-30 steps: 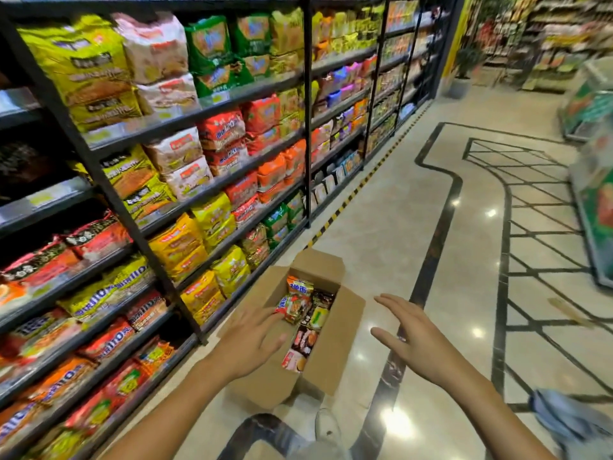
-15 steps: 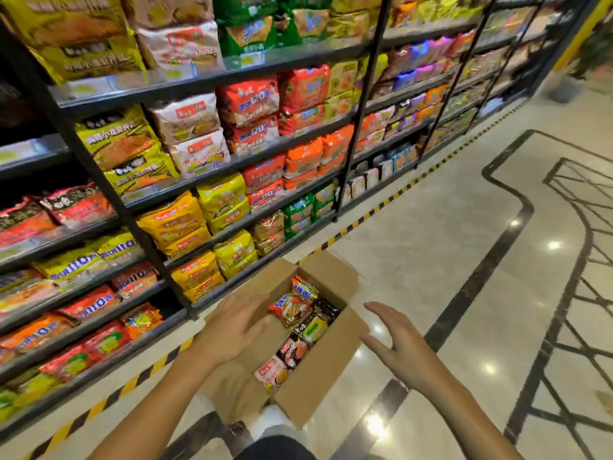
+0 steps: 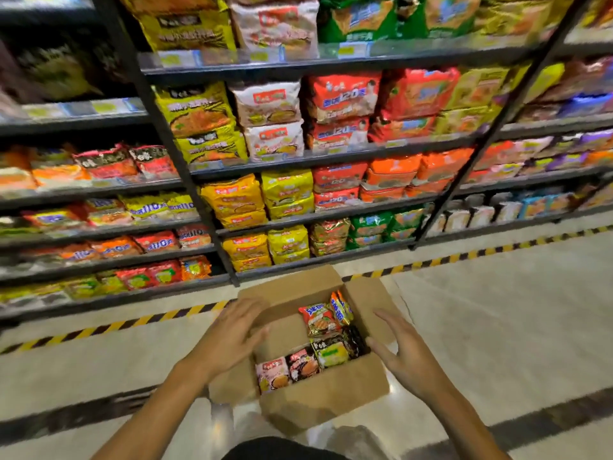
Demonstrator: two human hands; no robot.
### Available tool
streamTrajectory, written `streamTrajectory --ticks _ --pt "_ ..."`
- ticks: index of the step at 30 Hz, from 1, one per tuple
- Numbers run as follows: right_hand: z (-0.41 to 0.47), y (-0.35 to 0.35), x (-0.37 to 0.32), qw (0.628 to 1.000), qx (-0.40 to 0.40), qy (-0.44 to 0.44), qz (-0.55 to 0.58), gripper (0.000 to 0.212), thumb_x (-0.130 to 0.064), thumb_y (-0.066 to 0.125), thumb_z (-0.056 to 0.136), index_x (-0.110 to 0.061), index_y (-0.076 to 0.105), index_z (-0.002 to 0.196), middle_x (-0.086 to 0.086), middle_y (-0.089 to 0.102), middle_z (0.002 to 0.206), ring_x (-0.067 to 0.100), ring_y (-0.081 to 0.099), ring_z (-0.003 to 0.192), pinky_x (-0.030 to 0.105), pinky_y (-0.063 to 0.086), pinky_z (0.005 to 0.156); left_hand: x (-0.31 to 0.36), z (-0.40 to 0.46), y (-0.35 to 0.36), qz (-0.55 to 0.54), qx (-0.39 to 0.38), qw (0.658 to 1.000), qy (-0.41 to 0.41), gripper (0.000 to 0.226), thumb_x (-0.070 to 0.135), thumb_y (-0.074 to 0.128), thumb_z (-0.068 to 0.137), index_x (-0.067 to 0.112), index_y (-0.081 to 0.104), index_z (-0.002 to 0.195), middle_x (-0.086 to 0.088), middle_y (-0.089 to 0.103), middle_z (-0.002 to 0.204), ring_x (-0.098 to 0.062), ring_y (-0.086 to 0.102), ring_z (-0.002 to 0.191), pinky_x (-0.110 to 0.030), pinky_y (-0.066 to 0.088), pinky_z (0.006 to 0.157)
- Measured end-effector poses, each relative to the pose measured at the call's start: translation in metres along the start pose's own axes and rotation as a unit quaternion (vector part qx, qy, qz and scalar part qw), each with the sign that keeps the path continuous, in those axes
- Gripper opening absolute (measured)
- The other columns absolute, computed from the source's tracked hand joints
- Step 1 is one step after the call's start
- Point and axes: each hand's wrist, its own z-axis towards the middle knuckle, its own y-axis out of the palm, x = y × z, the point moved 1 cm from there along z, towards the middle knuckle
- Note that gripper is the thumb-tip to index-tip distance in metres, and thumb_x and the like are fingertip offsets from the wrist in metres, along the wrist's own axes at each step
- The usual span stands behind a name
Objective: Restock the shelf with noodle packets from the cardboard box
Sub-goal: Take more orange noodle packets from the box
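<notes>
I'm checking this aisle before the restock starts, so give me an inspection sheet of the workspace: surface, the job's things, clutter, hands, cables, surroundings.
Surface: glossy pale tiled floor with a yellow-and-black hazard stripe along the shelf base.
Job's things: open brown cardboard box on the floor, flaps spread, holding several noodle packets, among them a red packet and a pink packet; black metal shelving already well stocked.
Clutter: nothing seen.
Hands: left hand open, resting on the box's left flap; right hand open at the right flap, contact unclear; no grip on any packet.
Cables: nothing seen.
Surroundings: dark inlaid floor band nearer the person; shelf edges blurred.
</notes>
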Motion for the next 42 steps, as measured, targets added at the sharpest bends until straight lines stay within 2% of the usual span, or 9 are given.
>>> streamTrajectory --ticks 5,8,15,21,26,30,33,37,42 --pt "0.034 -0.03 0.039 0.999 -0.037 -0.025 0.007 0.052 -0.027 0.065 0.095 -0.044 0.036 0.134 -0.036 0.036 0.129 -0.006 0.037 0.121 -0.007 0.02 0.093 0.04 0.026 0.025 -0.02 0.0 0.999 -0.038 0.058 0.056 0.038 0.096 0.03 0.038 0.148 0.008 0.039 0.152 -0.013 0.034 0.141 -0.023 0.021 0.114" --pt "0.057 -0.033 0.061 0.998 -0.066 -0.019 0.007 0.051 -0.026 0.065 0.095 -0.037 0.039 0.138 -0.023 0.042 0.134 0.001 0.04 0.125 -0.006 0.019 0.094 0.054 0.042 0.04 -0.032 0.008 0.999 -0.038 0.054 0.044 0.047 0.096 0.026 0.042 0.147 0.007 0.042 0.15 -0.014 0.037 0.138 -0.023 0.023 0.113" --pt "0.109 -0.002 0.086 0.992 -0.11 0.056 0.021 0.056 -0.027 0.064 0.095 -0.034 0.036 0.143 -0.019 0.043 0.136 0.0 0.041 0.125 -0.009 0.023 0.089 0.025 0.071 0.091 -0.102 -0.015 0.992 -0.077 0.058 0.057 0.033 0.091 0.032 0.043 0.143 0.006 0.049 0.142 -0.016 0.044 0.13 -0.029 0.039 0.106" --pt "0.17 0.064 0.143 0.987 -0.139 0.074 0.014 0.063 -0.027 0.064 0.095 -0.025 0.033 0.151 -0.019 0.037 0.14 -0.003 0.033 0.128 -0.008 0.019 0.093 -0.025 0.131 0.159 -0.107 -0.015 0.991 -0.079 0.051 0.043 0.043 0.095 0.017 0.054 0.137 -0.006 0.059 0.136 -0.024 0.053 0.124 -0.028 0.041 0.103" --pt "0.227 0.13 0.213 0.984 -0.147 0.099 0.031 0.066 -0.028 0.064 0.095 -0.023 0.032 0.152 -0.01 0.04 0.146 0.002 0.034 0.131 0.019 0.029 0.107 -0.072 0.197 0.243 -0.114 -0.054 0.987 -0.095 0.051 0.042 0.043 0.096 0.02 0.049 0.141 -0.005 0.054 0.139 -0.021 0.048 0.129 -0.032 0.042 0.108" --pt "0.274 0.195 0.291 0.98 -0.15 0.132 0.025 0.07 -0.027 0.068 0.092 -0.016 0.033 0.152 0.002 0.043 0.15 0.018 0.039 0.138 0.025 0.029 0.111 -0.108 0.242 0.326 -0.118 -0.118 0.976 -0.141 0.053 0.033 0.048 0.094 0.02 0.042 0.145 -0.006 0.048 0.145 -0.025 0.043 0.136 -0.037 0.038 0.112" --pt "0.303 0.248 0.358 0.976 -0.151 0.152 0.023 0.071 -0.028 0.068 0.092 -0.015 0.031 0.152 0.005 0.042 0.151 0.02 0.039 0.138 0.023 0.027 0.11 -0.138 0.267 0.397 -0.107 -0.153 0.975 -0.125 0.058 0.042 0.038 0.096 0.024 0.034 0.15 -0.001 0.037 0.154 -0.021 0.032 0.142 -0.031 0.028 0.115" --pt "0.329 0.317 0.435 0.975 -0.166 0.143 0.024 0.074 -0.037 0.064 0.091 -0.019 0.029 0.153 0.001 0.04 0.153 0.019 0.038 0.139 0.039 0.034 0.115 -0.179 0.297 0.482 -0.115 -0.161 0.968 -0.154 0.057 0.028 0.053 0.096 0.033 0.032 0.149 0.009 0.03 0.156 -0.015 0.024 0.145 -0.033 0.022 0.119" --pt "0.369 0.39 0.504 0.981 -0.129 0.145 -0.026 0.076 -0.023 0.073 0.086 -0.018 0.034 0.151 0.004 0.05 0.143 0.021 0.044 0.132 0.029 0.035 0.108 -0.212 0.331 0.568 -0.155 -0.146 0.95 -0.226 0.059 0.022 0.059 0.094 0.022 0.037 0.149 0.002 0.037 0.154 -0.017 0.029 0.144 -0.036 0.023 0.119"
